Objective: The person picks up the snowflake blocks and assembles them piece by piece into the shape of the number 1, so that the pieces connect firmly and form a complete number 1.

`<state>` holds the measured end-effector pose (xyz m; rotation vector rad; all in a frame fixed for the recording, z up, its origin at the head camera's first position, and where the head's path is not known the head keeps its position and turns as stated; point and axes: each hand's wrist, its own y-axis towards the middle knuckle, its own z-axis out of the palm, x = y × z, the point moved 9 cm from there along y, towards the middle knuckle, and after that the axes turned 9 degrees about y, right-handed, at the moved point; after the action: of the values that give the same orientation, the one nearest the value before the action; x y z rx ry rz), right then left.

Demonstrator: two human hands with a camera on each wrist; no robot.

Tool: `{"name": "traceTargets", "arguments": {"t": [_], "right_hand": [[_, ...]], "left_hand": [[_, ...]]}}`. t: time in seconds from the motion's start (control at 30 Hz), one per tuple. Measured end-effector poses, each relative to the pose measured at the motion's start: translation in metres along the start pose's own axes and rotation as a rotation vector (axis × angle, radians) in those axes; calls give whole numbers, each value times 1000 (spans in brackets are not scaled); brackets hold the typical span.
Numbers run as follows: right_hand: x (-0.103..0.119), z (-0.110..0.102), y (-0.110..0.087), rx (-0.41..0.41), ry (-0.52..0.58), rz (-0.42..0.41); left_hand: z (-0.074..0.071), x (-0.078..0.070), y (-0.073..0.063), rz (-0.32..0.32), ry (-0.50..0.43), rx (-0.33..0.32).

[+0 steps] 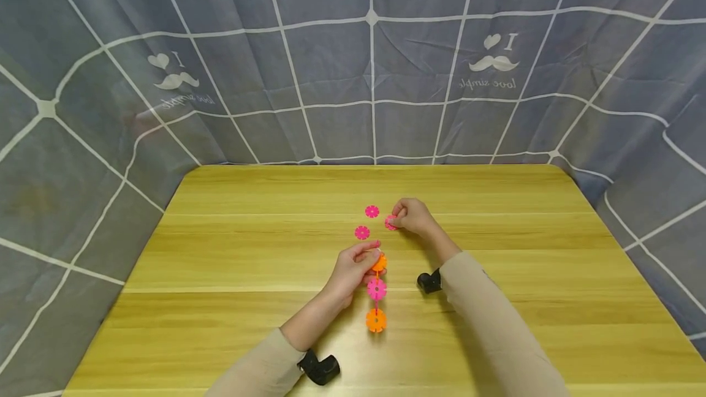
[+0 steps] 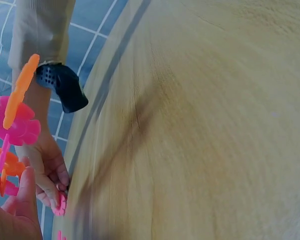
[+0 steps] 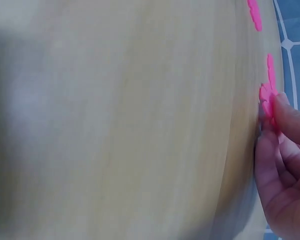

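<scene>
My left hand (image 1: 351, 270) grips the upper end of a chain of interlocking notched discs, orange and pink by turns. Below the fingers show a pink disc (image 1: 377, 289) and, at the near end, an orange disc (image 1: 376, 321); in the left wrist view that orange disc (image 2: 21, 92) is seen edge-on. Part of the chain's top is hidden by the fingers. Farther off, my right hand (image 1: 413, 215) pinches a single pink disc (image 1: 390, 222) between thumb and fingers at the tabletop. The right wrist view shows this pink disc (image 3: 266, 100) beside the thumb.
Two loose pink discs, one farther back (image 1: 372, 211) and one nearer (image 1: 361, 233), lie left of the right hand on the wooden table (image 1: 220, 262). Black wrist-worn devices sit at the left wrist (image 1: 320, 367) and right wrist (image 1: 429, 282). A grey checked curtain (image 1: 331, 78) surrounds the table.
</scene>
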<state>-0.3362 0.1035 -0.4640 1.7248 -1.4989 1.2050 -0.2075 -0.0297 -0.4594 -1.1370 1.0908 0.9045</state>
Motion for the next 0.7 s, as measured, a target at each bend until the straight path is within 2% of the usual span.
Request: {"name": "traceTargets", "arguments": {"t": [0.2,0.33,0.53,0.7], "right_hand": [[0,5,-10,58,136,11],[2,7,-17,63,209,16],[20,12,-28,81,297,-23],[38,15,-43,104,382,-34]], "left_hand": [[-1,1,0,-11,-3,-5],[-1,2,0,-15,-6,-7],[-1,3,1,-16,-10,-25],[-1,2,1,-7,-22,-12]]}}
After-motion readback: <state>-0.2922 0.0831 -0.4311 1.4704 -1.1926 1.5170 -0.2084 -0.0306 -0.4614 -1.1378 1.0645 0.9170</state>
